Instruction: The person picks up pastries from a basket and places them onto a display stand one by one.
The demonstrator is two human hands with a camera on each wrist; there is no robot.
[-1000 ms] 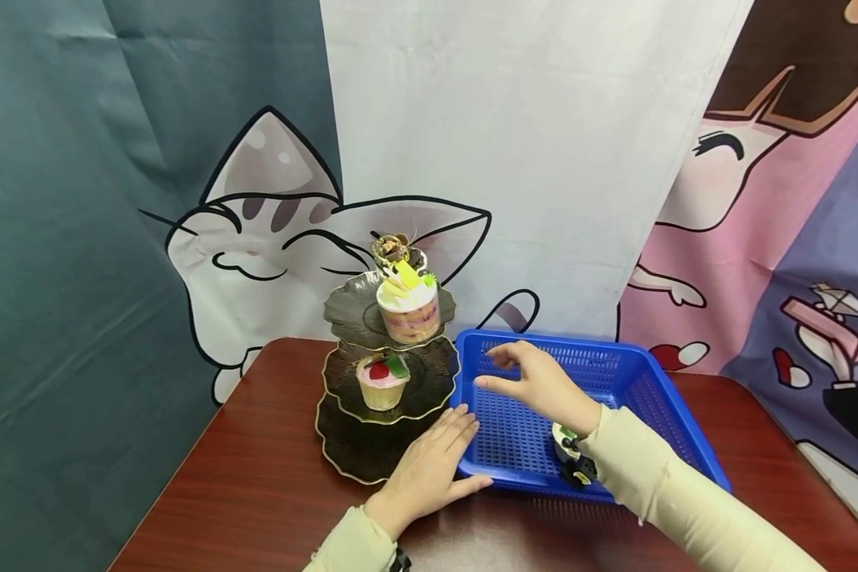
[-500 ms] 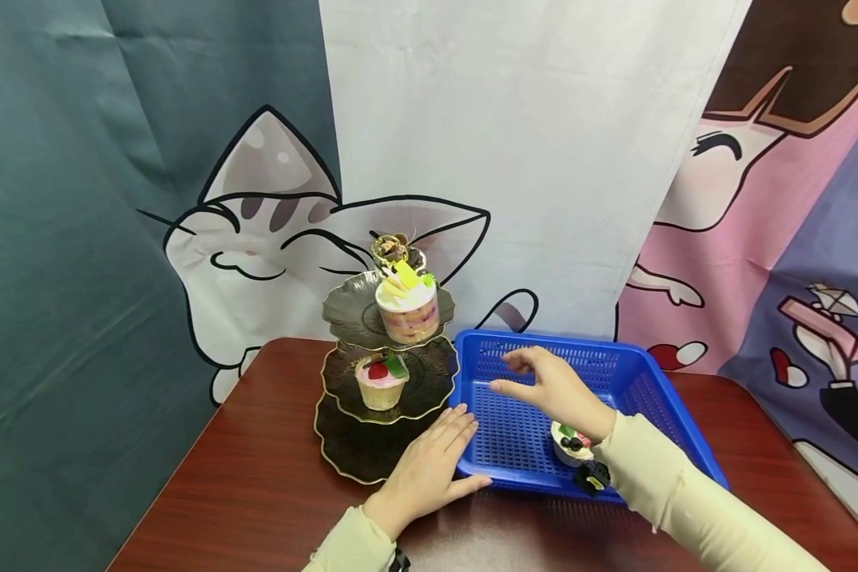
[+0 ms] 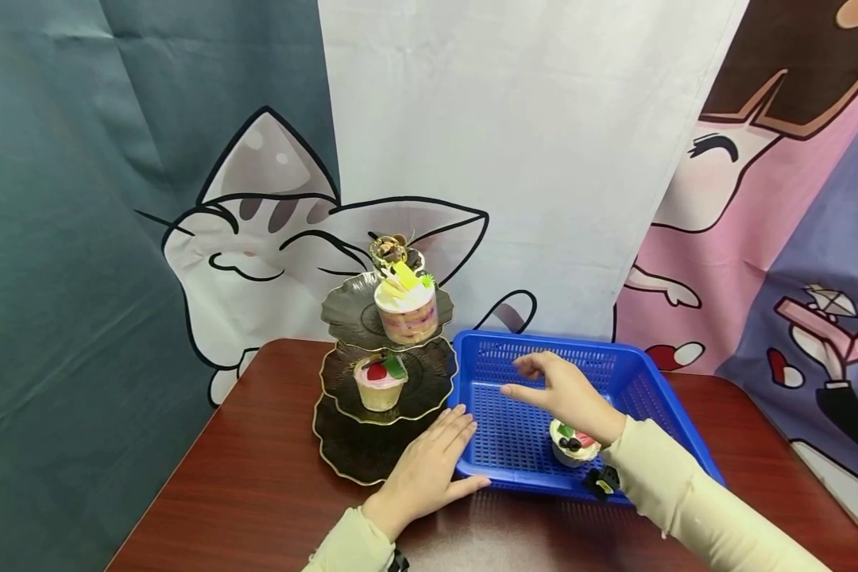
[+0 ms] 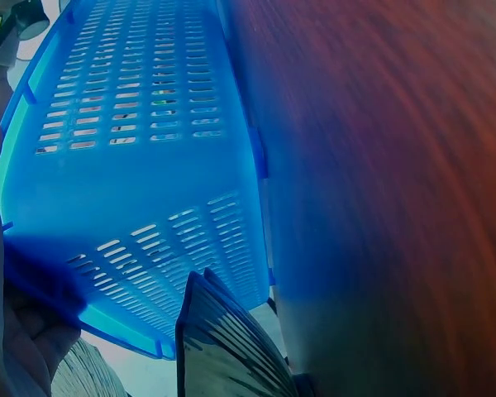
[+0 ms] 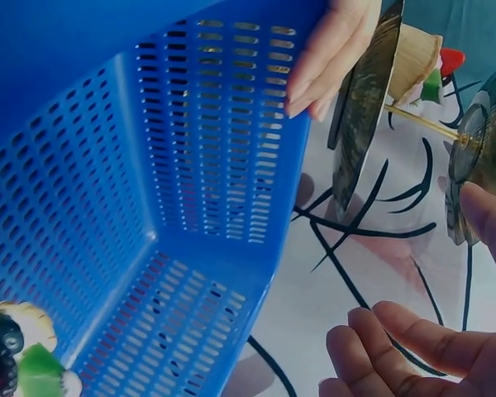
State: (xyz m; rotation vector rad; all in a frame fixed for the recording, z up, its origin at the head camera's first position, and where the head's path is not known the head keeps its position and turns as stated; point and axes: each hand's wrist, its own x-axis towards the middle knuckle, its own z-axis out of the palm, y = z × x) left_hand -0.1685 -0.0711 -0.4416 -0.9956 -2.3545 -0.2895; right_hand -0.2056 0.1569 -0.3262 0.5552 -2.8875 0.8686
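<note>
My left hand (image 3: 429,465) rests with straight fingers on the near left corner of a blue plastic basket (image 3: 511,479). My right hand (image 3: 568,397) hovers over the basket, thumb and fingers apart and loosely bent, holding nothing. Below its wrist, a cupcake (image 3: 566,454) with white cream, dark berries and a green leaf sits inside the basket; the right wrist view shows part of this cupcake's topping (image 5: 21,351). In the left wrist view, the basket's perforated wall (image 4: 132,182) lies beside my fingers.
Left of the basket stands a dark tiered stand (image 3: 350,310) with gold edges. A layered cream cup (image 3: 409,318) and a chocolate-topped dessert (image 3: 389,250) sit on its top tier, a pink-topped cupcake (image 3: 379,389) on the middle one. A printed curtain (image 3: 515,143) hangs behind the table (image 3: 236,461).
My right hand has drifted right and slightly down over the basket, uncovering more of the cupcake inside. The left hand has stayed on the basket's corner.
</note>
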